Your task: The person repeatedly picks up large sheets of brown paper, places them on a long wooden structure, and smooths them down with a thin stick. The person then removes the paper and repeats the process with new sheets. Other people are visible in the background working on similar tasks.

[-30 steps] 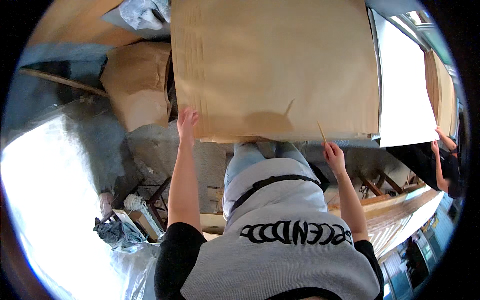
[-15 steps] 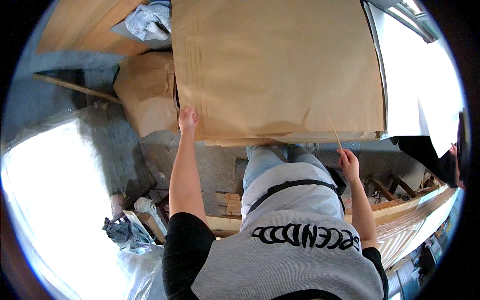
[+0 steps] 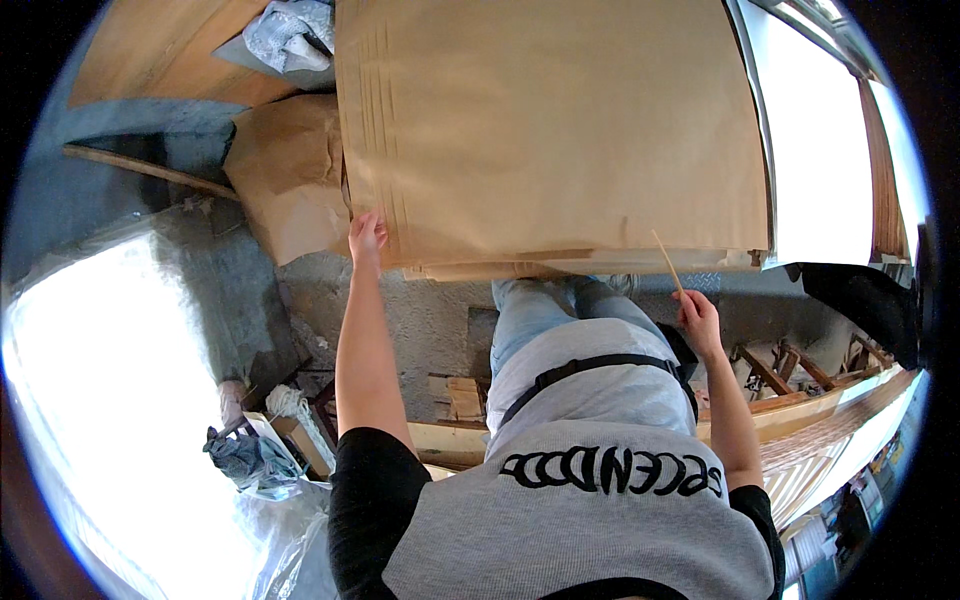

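A large brown kraft paper sheet (image 3: 560,130) lies flat in front of me, on top of more paper whose edges show along the near side. My left hand (image 3: 368,238) is closed at the sheet's near left corner, fingers curled over its edge. My right hand (image 3: 698,318), near the sheet's near right side, pinches a thin light wooden stick (image 3: 666,259). The stick points up and away from me, its tip over the paper, casting a faint shadow there.
Left of the stack hangs crumpled brown paper (image 3: 285,180). White sheets (image 3: 815,150) lie to the right. A wooden bar (image 3: 150,170) leans at the far left. Behind me stand a wood-edged bench (image 3: 800,420) and a dark plastic bag (image 3: 245,460). Black cloth (image 3: 850,300) shows at the right.
At the right, the white sheet's drooping near corner has gone from sight, baring a brown strip. The other person's hand there is no longer visible. My hands hold nearly the same places.
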Available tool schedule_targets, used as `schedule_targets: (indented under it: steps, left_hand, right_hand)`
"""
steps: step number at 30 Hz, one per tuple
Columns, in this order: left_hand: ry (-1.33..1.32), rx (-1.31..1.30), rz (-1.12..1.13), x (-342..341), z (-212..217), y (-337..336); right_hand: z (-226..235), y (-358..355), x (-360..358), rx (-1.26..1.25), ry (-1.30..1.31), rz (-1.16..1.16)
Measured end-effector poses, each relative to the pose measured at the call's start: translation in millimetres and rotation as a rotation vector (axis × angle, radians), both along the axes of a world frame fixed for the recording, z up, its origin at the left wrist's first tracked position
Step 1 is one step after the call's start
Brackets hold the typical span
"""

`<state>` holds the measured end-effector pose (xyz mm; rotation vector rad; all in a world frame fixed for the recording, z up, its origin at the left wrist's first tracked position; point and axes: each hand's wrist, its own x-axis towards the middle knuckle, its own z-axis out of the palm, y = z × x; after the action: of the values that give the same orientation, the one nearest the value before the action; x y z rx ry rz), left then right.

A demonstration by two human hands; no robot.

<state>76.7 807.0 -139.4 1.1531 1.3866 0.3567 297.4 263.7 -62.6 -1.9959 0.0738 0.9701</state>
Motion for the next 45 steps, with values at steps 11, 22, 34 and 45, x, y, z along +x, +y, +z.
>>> schedule_targets:
  steps: [11,22,34,45]
  left_hand:
    - [0.099,-0.063,-0.109,3.1,5.7,3.9]
    - [0.050,-0.077,-0.048,10.7,18.7,2.6]
    - [-0.625,-0.774,-0.199,2.9,28.6,-124.3]
    - [-0.300,-0.724,0.135,102.5,12.7,-202.5]
  right_hand:
    - [-7.2,-10.5,0.0,-0.021,-0.027,0.050]
    - [3.1,7.7,2.7,-0.017,-0.012,0.019]
    - [-13.1,17.4,-3.0,0.139,0.166,0.145]
    - [-35.2,79.7,28.5,0.583,0.615,-0.037]
